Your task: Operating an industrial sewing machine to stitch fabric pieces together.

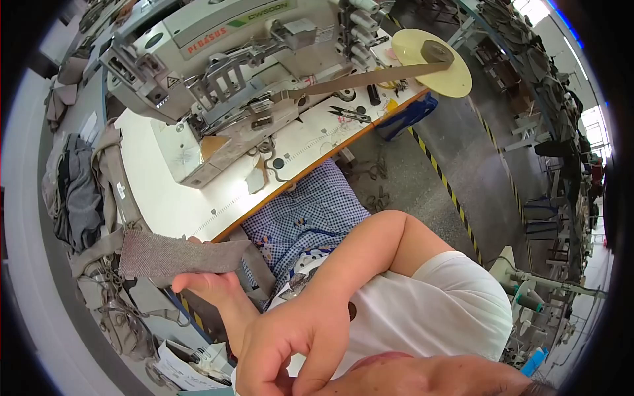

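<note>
At eight o'clock, the left hand (218, 286) is clamping a grey-brown cloth strip (168, 256) in its fingers. At six, the right hand (290, 340) is curling, closure unclear. Handling seems underway, the strip not yet lying at eleven's sewing machine (231, 41).

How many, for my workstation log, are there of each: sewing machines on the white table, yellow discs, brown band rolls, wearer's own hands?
Sewing machine: 1
Yellow disc: 1
Brown band roll: 1
Hands, left hand and right hand: 2
Total: 5
</note>
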`<state>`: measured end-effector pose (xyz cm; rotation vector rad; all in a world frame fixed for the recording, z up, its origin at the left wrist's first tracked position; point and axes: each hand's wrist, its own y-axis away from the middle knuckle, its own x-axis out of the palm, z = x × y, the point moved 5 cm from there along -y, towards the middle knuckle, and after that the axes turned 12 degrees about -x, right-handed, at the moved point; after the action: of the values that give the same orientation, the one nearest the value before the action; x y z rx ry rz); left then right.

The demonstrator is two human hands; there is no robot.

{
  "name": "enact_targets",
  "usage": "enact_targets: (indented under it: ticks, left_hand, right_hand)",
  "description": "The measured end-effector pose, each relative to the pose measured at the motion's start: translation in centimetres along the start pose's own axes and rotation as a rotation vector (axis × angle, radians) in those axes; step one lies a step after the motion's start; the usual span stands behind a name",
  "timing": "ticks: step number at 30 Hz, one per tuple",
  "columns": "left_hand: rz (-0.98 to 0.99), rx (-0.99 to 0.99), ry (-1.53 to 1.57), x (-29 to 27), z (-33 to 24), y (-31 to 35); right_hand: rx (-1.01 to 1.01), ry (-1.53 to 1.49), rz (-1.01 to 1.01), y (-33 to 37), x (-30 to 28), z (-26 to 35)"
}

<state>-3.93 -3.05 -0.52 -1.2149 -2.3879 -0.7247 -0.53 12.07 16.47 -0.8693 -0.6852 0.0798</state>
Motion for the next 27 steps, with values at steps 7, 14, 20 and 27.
enact_targets:
  ticks: [7, 14, 20, 27]
  left_hand:
    - [0.023, -0.046, -0.008, 0.5, 0.3, -0.4]
    - [0.088, -0.070, -0.063, -0.3, 0.7, -0.2]
    - [0.129, -0.064, -0.062, -1.1, 2.1, -0.8]
    - [0.227, -0.013, -0.157, 5.6, 3.0, -0.1]
  right_hand:
    - [-0.414, -0.256, -0.237, -1.8, 0.1, 0.7]
    - [-0.078, -0.134, -0.038, 0.4, -0.6, -1.9]
    - [-0.347, 0.773, -0.016, 1.6, -3.8, 3.4]
    - [-0.053, 1.427, -0.857, 8.6, -14.2, 4.1]
